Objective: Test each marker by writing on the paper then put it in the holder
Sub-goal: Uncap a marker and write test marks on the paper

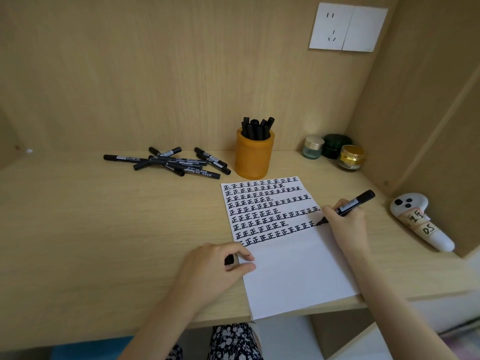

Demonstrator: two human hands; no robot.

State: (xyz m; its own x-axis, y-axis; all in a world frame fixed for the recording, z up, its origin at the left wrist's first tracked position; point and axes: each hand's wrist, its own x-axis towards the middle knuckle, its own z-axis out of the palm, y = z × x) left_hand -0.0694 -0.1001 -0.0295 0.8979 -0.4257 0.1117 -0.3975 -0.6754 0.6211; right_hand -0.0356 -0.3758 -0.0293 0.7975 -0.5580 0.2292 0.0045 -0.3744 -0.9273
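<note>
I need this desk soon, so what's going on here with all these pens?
A person is testing markers. The right hand grips a black marker with its tip on the paper, adding to rows of the same character that fill its upper half. The left hand rests at the paper's left edge, holding a small black piece, likely the cap. Other markers stand in the orange holder; a pile of loose markers lies on the desk to its left, apparently untested.

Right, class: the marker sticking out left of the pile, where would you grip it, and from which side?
Pinch the leftmost marker across its free left half, coming from above. It lies flat on the desk and its right end meets the pile, so that seems easiest.
</note>
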